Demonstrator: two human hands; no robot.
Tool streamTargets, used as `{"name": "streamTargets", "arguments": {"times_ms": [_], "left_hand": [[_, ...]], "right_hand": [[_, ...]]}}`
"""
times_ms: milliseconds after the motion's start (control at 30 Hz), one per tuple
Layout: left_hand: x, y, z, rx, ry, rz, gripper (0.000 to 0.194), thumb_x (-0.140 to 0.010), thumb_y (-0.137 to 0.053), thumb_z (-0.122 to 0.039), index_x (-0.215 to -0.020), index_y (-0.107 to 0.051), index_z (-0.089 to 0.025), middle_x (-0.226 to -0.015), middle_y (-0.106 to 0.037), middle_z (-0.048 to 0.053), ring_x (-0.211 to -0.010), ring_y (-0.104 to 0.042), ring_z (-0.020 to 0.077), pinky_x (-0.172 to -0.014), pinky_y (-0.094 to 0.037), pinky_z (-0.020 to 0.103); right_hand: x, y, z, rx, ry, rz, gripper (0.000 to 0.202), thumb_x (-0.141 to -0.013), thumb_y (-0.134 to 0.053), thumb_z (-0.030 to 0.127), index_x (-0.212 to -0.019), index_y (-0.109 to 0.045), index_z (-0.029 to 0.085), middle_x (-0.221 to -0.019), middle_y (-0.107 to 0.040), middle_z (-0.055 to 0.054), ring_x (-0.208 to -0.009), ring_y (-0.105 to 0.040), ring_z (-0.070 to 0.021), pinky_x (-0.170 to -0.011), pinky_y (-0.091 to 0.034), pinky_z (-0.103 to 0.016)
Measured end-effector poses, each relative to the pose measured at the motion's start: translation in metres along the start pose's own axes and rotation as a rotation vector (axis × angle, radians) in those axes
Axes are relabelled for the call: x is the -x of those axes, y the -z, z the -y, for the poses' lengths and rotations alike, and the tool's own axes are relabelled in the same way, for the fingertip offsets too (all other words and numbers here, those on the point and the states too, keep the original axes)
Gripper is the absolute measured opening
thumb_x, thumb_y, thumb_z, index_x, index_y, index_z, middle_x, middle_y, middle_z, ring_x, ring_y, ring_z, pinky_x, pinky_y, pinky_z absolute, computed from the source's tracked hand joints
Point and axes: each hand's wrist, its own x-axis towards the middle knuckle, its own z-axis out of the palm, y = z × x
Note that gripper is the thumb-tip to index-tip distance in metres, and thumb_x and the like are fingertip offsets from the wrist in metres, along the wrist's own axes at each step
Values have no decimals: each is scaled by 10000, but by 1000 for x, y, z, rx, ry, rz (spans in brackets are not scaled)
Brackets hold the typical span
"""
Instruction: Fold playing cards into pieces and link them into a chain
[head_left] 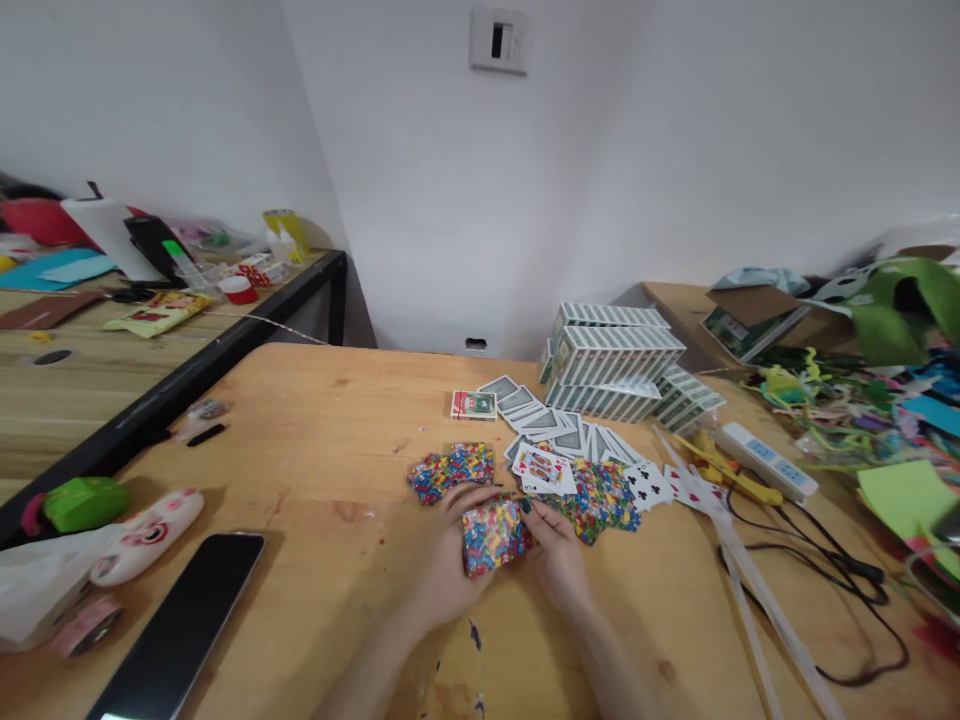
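Note:
Between my two hands is a stack of playing cards (495, 538) with a multicoloured patterned back. My left hand (444, 555) is wrapped round its left side, and the fingers of my right hand (559, 552) are closed on its right edge. Just beyond lie patterned cards (471, 463) in a loose pile, with more patterned cards (600, 495) spread to the right. A face-up king (544, 470) rests on grey-backed cards (562, 435) that fan across the table. Face-up club cards (646, 485) and heart cards (691, 487) lie further right.
A card box (474, 405) lies behind the cards, near stacked striped boxes (615, 355). At right are a power strip (765, 460), yellow pliers (724, 470), white strips (742, 560) and a black cable (832, 560). A black phone (184, 625) and soft toy (146, 535) sit at left.

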Motion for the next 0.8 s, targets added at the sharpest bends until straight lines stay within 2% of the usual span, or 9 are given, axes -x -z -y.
{"name": "streamTargets", "arguments": {"times_ms": [133,167,267,333,400,467,567,633,800], "left_hand": [[0,7,1,141,-1,54,489,-680,-498,-118,-1153,-517,-238,-1338,-393,59,-1243,-329,255,-1029,-278,442],[0,7,3,178,17,33,409,-707,-491,-146,-1102,-551,-233,-1323,-409,63,-1221,-361,250,-1011,-304,429],[-3,1,12,180,152,-160,152,-769,-490,-236,-837,-620,-196,-1128,-546,84,-1083,-477,234,-938,-365,406],[-5,-4,18,164,231,-242,157,-778,-484,-279,-762,-604,-178,-953,-590,77,-961,-526,219,-868,-404,380],[-6,-7,24,221,343,-316,211,-792,-456,-338,-747,-572,-167,-768,-576,42,-758,-552,180,-696,-455,309],[-7,-6,28,277,463,-381,257,-797,-431,-393,-764,-542,-164,-655,-526,3,-598,-522,143,-550,-437,252],[-8,-2,31,352,595,-429,321,-796,-401,-459,-868,-508,-165,-558,-446,-47,-412,-435,102,-385,-352,210],[-9,1,31,382,625,-441,363,-788,-400,-484,-933,-491,-164,-537,-431,-60,-355,-399,92,-337,-314,203],[-8,2,31,376,599,-436,347,-794,-409,-474,-925,-491,-163,-536,-469,-53,-352,-417,87,-336,-334,196]], "right_hand": [[-2,6,1,131,107,-135,264,-673,-631,433,-636,-607,173,-620,-572,-6,-585,-477,-138,-541,-382,-224],[-3,7,2,188,138,-150,282,-680,-622,439,-604,-588,170,-599,-555,1,-568,-458,-130,-533,-371,-220],[-2,8,6,323,198,-139,304,-704,-594,443,-588,-573,163,-587,-536,8,-568,-444,-126,-532,-358,-218],[-2,7,8,355,211,-143,301,-717,-581,442,-618,-591,158,-594,-537,6,-582,-456,-130,-539,-369,-220],[-2,6,10,344,209,-160,280,-714,-587,434,-695,-621,157,-641,-551,-3,-610,-474,-139,-537,-389,-225],[-3,5,13,297,207,-155,283,-704,-608,410,-860,-635,177,-683,-542,-3,-626,-478,-143,-522,-414,-229],[-3,5,15,221,221,-134,452,-703,-621,365,-1130,-544,235,-589,-433,42,-550,-425,-122,-492,-443,-233],[-4,5,15,195,224,-127,527,-710,-617,352,-1210,-486,248,-551,-387,58,-514,-404,-113,-495,-461,-241],[-3,5,14,151,179,-91,548,-721,-614,348,-1236,-458,248,-692,-538,9,-590,-495,-130,-543,-494,-267]]}}
